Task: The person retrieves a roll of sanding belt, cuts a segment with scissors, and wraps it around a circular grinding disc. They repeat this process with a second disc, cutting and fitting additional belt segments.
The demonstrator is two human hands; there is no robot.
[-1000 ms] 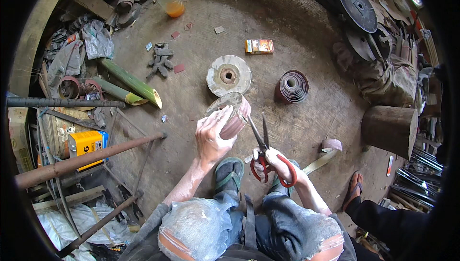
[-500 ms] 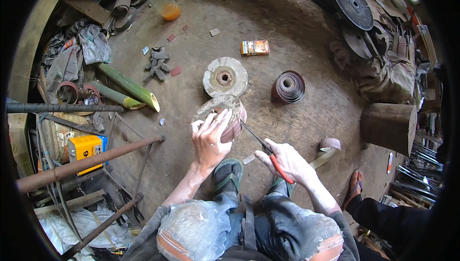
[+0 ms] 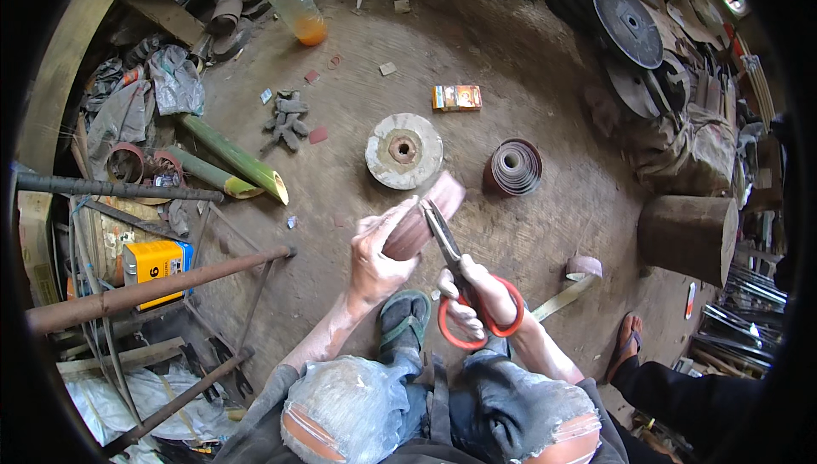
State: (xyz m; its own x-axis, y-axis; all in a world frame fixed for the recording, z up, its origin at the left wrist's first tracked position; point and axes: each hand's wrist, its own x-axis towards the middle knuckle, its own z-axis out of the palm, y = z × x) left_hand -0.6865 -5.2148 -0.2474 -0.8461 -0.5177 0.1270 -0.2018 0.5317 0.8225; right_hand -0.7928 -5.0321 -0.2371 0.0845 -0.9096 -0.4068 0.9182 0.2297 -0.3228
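Note:
My left hand (image 3: 379, 255) is closed around a wheel with a pinkish abrasive band on its rim (image 3: 410, 232), now seen edge-on and tilted. A pale flap of the band, blurred, sticks out at its upper right. In my right hand (image 3: 482, 282) is a pair of scissors (image 3: 446, 241) with red handles, fingers through the loops. Their dark blades point up and left, against the band's edge or just in front of it; which, I cannot tell. Beyond my hands lies a second round wheel (image 3: 385, 147) with a hub hole. A coiled roll of brown abrasive strip (image 3: 511, 168) stands right of it.
A small orange-and-white box (image 3: 457, 98) lies farther off. Grey gloves (image 3: 288, 119), green bamboo pieces (image 3: 238, 157) and a rusty pipe frame (image 3: 170, 287) are at left. A wooden block (image 3: 688, 234) and another person's sandalled foot (image 3: 628, 343) are at right.
The wheel has turned from face-up to edge-on in my left hand. My right hand has rolled over, bringing the red scissor loops into view, and the blades have swung more upright.

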